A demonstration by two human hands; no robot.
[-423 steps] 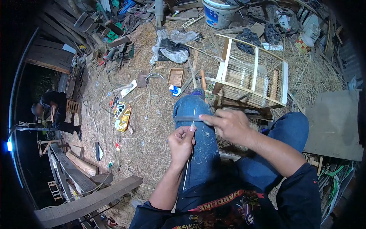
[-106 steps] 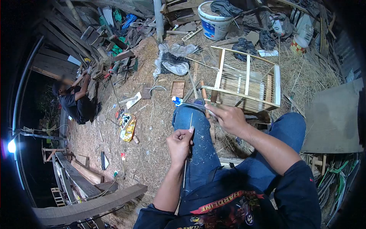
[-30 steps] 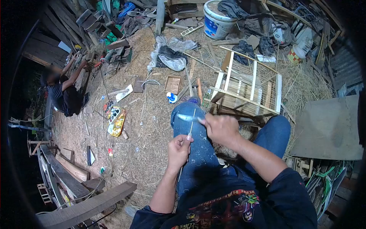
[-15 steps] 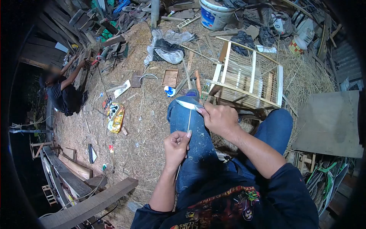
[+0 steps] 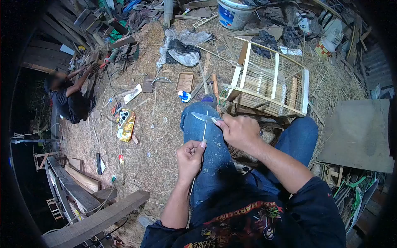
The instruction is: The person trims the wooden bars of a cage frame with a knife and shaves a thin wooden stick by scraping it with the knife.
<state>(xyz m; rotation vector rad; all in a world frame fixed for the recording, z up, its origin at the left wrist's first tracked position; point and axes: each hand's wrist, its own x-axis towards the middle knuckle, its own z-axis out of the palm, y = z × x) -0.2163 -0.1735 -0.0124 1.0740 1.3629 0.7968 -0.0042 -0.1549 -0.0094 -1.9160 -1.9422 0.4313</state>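
Over my knee, my right hand grips a knife whose pale blade points left. A thin wooden stick is pinched between the thumb and fingers of my left hand. The stick runs up from that pinch and crosses the blade, its tip showing just beyond the knife. Its lower part passes beneath my left hand along my thigh. Most of the knife's handle is hidden in my right fist.
A wooden slatted cage stands just past my right knee. Ahead lie a small wooden box, a blue-and-white bottle and a hammer. Another person crouches at the left. A timber beam crosses lower left; a board lies right.
The knife blade has shifted slightly down along the stick and turned, so more of the stick's tip shows above it. My left hand stays nearly in place. The other person's arms moved slightly.
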